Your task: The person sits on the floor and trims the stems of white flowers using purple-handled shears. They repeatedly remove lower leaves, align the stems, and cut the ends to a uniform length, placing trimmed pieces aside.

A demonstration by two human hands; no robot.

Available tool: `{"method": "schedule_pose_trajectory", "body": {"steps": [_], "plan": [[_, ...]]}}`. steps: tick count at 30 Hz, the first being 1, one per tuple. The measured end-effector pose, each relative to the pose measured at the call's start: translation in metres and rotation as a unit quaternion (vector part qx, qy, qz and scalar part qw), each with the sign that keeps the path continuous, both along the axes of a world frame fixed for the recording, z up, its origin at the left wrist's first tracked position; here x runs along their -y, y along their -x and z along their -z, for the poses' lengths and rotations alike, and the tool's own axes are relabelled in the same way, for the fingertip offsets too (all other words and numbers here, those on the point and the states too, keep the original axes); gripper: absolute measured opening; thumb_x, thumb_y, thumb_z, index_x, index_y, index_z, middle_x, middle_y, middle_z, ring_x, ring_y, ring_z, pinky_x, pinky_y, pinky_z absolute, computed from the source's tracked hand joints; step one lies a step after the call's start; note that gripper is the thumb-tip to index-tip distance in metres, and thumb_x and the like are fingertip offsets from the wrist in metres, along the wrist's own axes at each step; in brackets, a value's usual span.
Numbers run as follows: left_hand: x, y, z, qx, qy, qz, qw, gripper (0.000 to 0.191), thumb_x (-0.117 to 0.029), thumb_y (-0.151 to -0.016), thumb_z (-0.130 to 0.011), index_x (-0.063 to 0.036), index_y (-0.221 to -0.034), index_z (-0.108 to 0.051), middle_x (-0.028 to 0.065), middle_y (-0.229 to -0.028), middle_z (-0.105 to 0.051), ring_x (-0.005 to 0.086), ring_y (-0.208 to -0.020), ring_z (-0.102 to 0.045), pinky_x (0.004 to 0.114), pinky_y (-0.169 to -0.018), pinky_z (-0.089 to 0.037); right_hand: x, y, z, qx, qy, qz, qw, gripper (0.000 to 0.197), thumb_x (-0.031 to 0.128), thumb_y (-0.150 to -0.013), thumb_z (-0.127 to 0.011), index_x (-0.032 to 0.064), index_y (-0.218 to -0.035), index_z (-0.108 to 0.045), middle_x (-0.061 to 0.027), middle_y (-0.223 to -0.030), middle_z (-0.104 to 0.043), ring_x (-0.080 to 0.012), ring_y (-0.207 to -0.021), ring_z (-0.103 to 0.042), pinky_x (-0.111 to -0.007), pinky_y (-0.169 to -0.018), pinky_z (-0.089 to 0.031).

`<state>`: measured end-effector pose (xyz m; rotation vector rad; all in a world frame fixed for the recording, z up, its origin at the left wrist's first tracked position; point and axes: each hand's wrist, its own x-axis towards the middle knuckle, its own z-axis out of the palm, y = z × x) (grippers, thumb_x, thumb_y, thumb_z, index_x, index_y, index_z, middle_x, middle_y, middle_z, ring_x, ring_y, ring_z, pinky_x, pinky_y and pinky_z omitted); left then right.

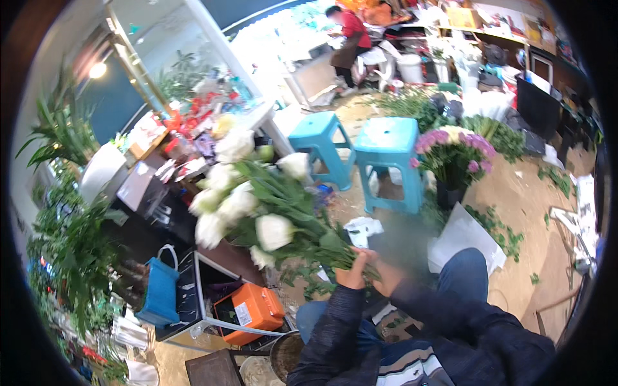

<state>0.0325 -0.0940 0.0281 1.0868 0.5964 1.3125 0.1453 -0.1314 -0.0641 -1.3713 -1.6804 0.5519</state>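
A bunch of white flowers (274, 232) with long green stems and leaves slants away to the upper left, its blooms blurred. My left hand (351, 274) is closed around the lower stems. Against it, my right hand (389, 276) also wraps the stem ends, though its fingers are partly hidden and blurred. A dark green blur (408, 239) lies just beyond my right hand; what it is cannot be made out. Both hands are above my knees, in front of my dark jacket sleeves (437, 304).
Two blue plastic stools (388, 140) stand ahead, beside a black bucket of purple and white flowers (451, 190). White paper (466, 241) and cut leaves litter the floor. An orange container (256, 311) and blue basket (159, 292) are at left. Farther off, a person (355, 36) stands at a counter.
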Motion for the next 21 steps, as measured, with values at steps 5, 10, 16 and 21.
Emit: {"method": "schedule_pose_trajectory", "body": {"steps": [5,10,16,21], "plan": [[-0.027,0.003,-0.010,0.067,0.065,-0.060,0.994,0.020,-0.024,-0.095,-0.053,-0.0070,-0.084,-0.052,0.0031,-0.069,-0.052,0.0136,-0.061,-0.049,0.030,-0.059,-0.045,-0.033,-0.003,-0.042,0.050,-0.034,-0.026,0.998,0.037,0.019,-0.079,-0.064,0.0103,-0.113,-0.052,-0.0145,-0.096,-0.060,-0.0338,-0.093,-0.061,-0.044,-0.076,-0.050],[-0.077,0.016,-0.048,0.134,-0.031,-0.091,0.986,0.034,-0.032,-0.094,-0.052,-0.0143,-0.067,-0.043,-0.0036,-0.059,-0.041,0.0093,-0.050,-0.035,0.026,-0.053,-0.034,-0.025,-0.009,-0.031,-0.006,-0.260,0.031,0.965,0.070,0.019,-0.065,-0.075,0.0070,-0.128,-0.047,-0.0163,-0.116,-0.048,-0.0357,-0.109,-0.049,-0.050,-0.096,-0.039],[-0.139,0.044,-0.053,0.189,0.003,-0.124,0.974,0.032,-0.022,-0.087,-0.060,-0.0132,-0.064,-0.040,-0.0030,-0.058,-0.039,0.0095,-0.047,-0.034,0.026,-0.050,-0.030,0.018,-0.079,0.157,0.026,0.308,0.130,0.942,0.040,0.017,-0.077,-0.059,-0.0002,-0.112,-0.055,-0.0225,-0.100,-0.056,-0.0409,-0.094,-0.055,-0.048,-0.084,-0.046],[-0.169,0.060,-0.022,0.200,0.055,-0.150,0.967,0.033,-0.015,-0.084,-0.062,-0.0141,-0.061,-0.037,-0.0034,-0.056,-0.035,0.0100,-0.047,-0.034,0.026,-0.051,-0.031,0.047,-0.107,0.263,0.082,0.387,0.200,0.896,0.033,0.015,-0.078,-0.059,-0.0018,-0.105,-0.054,-0.0223,-0.103,-0.055,-0.0391,-0.100,-0.053,-0.046,-0.087,-0.045]]}}
